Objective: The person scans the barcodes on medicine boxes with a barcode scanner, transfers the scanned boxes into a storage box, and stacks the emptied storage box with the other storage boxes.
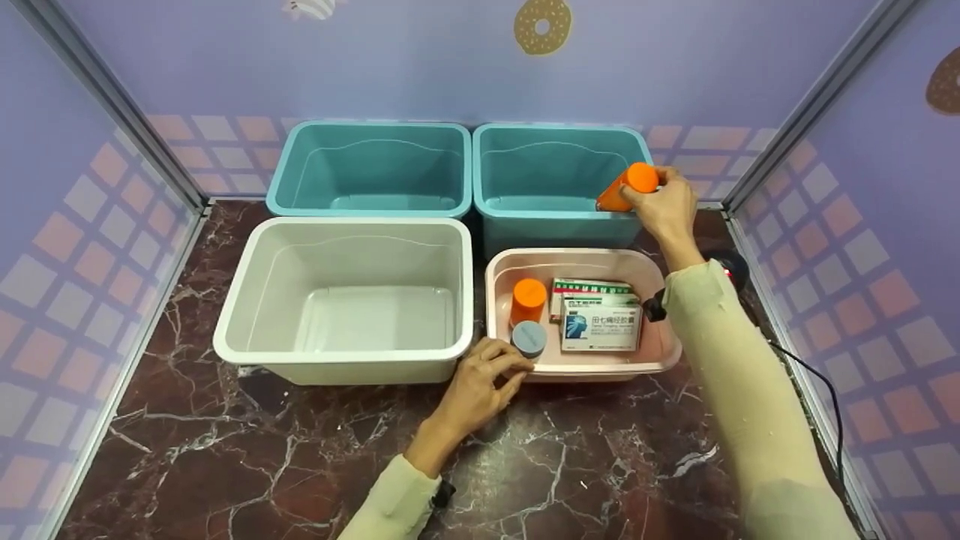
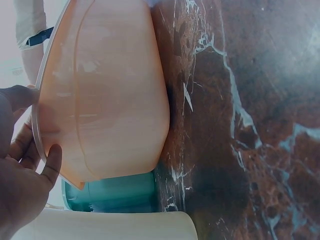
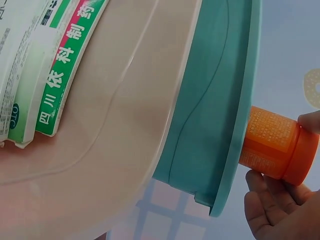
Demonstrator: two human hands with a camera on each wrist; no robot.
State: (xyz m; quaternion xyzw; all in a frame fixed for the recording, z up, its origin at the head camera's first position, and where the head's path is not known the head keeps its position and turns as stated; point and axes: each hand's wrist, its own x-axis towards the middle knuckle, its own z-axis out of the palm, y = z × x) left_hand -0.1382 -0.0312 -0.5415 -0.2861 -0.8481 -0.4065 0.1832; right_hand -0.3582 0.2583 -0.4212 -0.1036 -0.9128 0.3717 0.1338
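Orange, pale-printed bottle [image 3: 267, 142] with plain orange cap [image 3: 301, 156] in right hand [image 1: 670, 208]

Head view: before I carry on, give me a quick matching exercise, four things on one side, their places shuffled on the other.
1. Tilted orange bottle
2. Medicine boxes
3. Left hand
4. White bin

A. inside the pink bin
B. directly in front of the left blue bin
C. in the right hand
D. at the pink bin's front rim

Pairs: 1-C, 2-A, 3-D, 4-B
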